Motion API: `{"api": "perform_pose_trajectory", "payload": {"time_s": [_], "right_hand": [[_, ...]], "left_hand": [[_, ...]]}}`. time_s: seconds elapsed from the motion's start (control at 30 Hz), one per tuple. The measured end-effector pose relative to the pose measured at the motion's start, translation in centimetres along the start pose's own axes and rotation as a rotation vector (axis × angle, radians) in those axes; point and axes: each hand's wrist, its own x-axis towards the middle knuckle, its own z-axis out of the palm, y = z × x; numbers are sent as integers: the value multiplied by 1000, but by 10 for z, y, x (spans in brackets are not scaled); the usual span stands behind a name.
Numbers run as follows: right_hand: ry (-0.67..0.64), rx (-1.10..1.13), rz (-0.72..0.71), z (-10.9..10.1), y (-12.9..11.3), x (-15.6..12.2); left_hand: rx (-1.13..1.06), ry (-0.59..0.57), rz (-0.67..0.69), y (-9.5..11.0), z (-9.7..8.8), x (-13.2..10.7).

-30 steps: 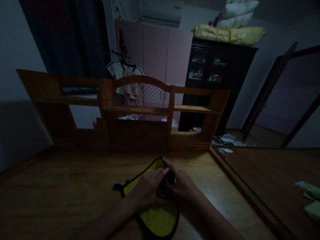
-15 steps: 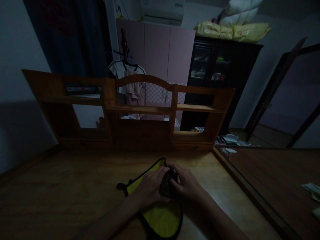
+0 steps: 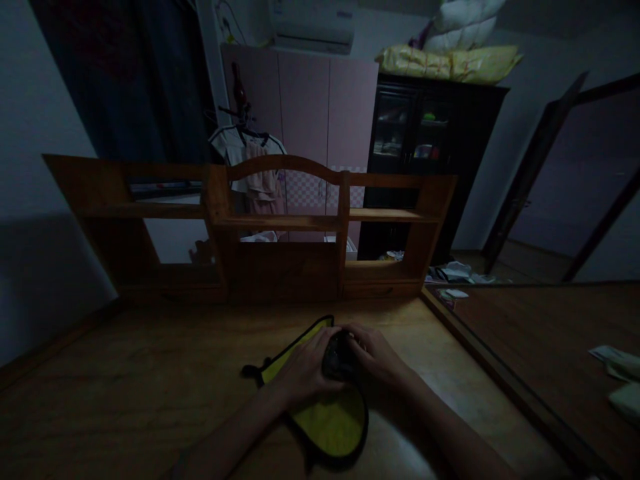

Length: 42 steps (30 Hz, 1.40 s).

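Between both hands is a small dark, rounded object [image 3: 336, 359]; the dim light hides its exact kind. My left hand [image 3: 309, 370] is closed round its left side, thumb below. On the other side my right hand [image 3: 376, 353] grips it, with fingers bent over the top and right edge. Under the hands lies a yellow cloth-like piece with black edging [image 3: 333, 427], flat on the wooden bed board [image 3: 175, 373]. A dark tab [image 3: 251, 371] sticks out at its left corner.
A wooden shelf unit [image 3: 280, 223] rises at the far end of the board. A raised wooden rail [image 3: 470, 347] runs along the right. Beyond stand a pink wardrobe [image 3: 305, 100] and a black cabinet [image 3: 440, 120]. Papers [image 3: 617, 363] lie at the far right.
The view has shifted slightly. Both hands still hold the dark object, and the right fingers have moved a little over its top. The yellow piece lies much as before.
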Motion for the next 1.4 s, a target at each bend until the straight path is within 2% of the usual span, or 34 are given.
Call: {"api": "perform_pose_trajectory", "payload": {"time_s": [0.17,0.57,0.83,1.4], "right_hand": [[24,-45,-43,2,2,2],[47,-68,-32,12,2,-3],[-17,-21,-75,14,8,-4],[-57,-30,-118,7,-4,-2]], "left_hand": [[-3,-2,2,-4,-1,0],[4,-41,66,-7,-4,-2],[45,-58,120,-10,0,-2],[110,5,36,-7,4,-5]]}}
